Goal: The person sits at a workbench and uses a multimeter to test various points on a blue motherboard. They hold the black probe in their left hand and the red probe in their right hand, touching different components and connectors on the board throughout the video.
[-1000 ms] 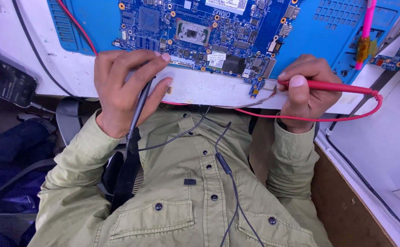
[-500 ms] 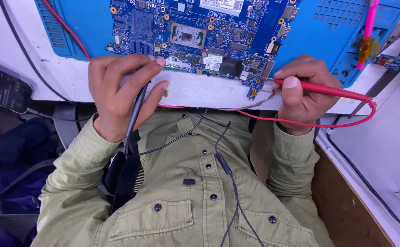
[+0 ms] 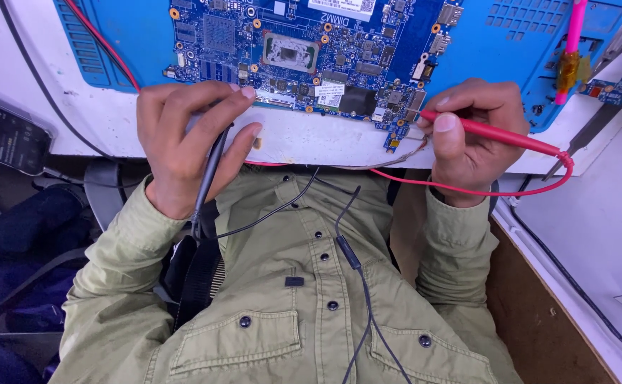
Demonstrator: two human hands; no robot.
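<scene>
The left hand (image 3: 183, 146) was curled around a black probe (image 3: 208, 178), its fingers (image 3: 211, 96) closed on the slim shaft like a pen grip, the fingertips reaching the near edge of the blue circuit board (image 3: 304, 50). The right hand (image 3: 471, 135) pinched a red probe (image 3: 496, 133) between thumb and forefinger, the other fingers folded under; the probe's tip met the board at its lower right corner. The board lay on a blue mat (image 3: 524, 43) on the white bench (image 3: 311, 142). A red lead (image 3: 467, 190) looped from the red probe under the right wrist. A dark phone (image 3: 5, 135) sat at the left bench edge, and a pink-handled tool (image 3: 574, 35) rested on the mat, well apart from both hands.
</scene>
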